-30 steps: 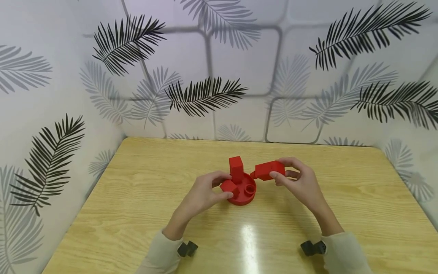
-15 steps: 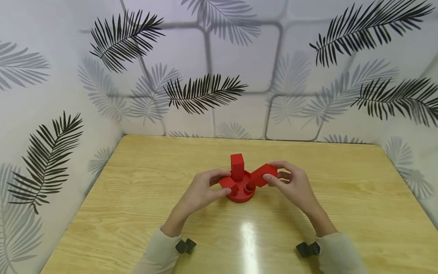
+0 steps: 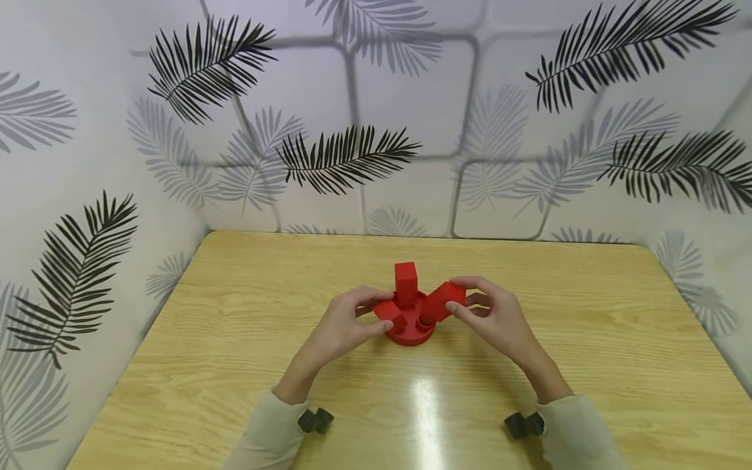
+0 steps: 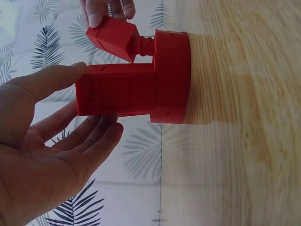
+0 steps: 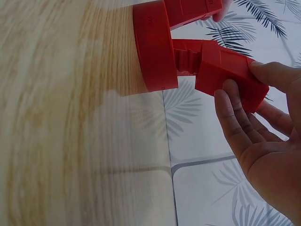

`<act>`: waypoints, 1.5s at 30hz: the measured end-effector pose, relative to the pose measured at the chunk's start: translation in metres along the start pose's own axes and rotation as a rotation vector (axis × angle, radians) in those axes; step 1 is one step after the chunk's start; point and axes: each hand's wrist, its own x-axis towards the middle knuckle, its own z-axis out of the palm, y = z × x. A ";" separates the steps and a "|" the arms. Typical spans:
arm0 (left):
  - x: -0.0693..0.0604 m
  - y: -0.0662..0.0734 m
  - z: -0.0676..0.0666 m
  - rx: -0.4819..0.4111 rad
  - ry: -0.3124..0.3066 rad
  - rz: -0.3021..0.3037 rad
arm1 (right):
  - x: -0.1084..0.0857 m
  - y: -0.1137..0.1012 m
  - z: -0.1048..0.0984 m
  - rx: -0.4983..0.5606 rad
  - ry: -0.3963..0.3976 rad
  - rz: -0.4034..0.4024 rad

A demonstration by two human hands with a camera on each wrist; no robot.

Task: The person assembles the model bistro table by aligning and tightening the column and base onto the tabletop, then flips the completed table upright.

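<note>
A round red base with a raised rim stands on the table. My left hand holds the top of a red rectangular block between thumb and fingers; its lower end sits in the base. With thumb and fingertips my right hand pinches another red block. That one leans outward, its narrow ridged neck at a ring-shaped socket on the base's right side. Whether the neck is inside the socket I cannot tell. A third red block stands upright at the back of the base, touched by neither hand.
The wood-grain table spreads around the base on all sides. White walls with a leaf pattern rise behind and to the left and right. Dark wrist cameras sit at both cuffs.
My right hand has brought its block left and down, from beside the base to a leaning position over the socket. The left hand keeps its hold on its block.
</note>
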 end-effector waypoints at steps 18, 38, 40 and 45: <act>0.000 -0.003 -0.002 -0.012 -0.008 -0.007 | -0.001 0.001 -0.002 0.008 -0.033 0.053; 0.000 -0.003 -0.002 -0.036 -0.014 -0.016 | -0.001 0.002 0.003 -0.017 -0.094 0.012; 0.001 -0.003 -0.002 -0.033 -0.015 -0.014 | -0.001 0.002 0.002 -0.007 -0.091 0.016; 0.000 -0.004 -0.003 -0.024 -0.013 -0.009 | -0.001 0.002 -0.001 0.002 -0.111 0.016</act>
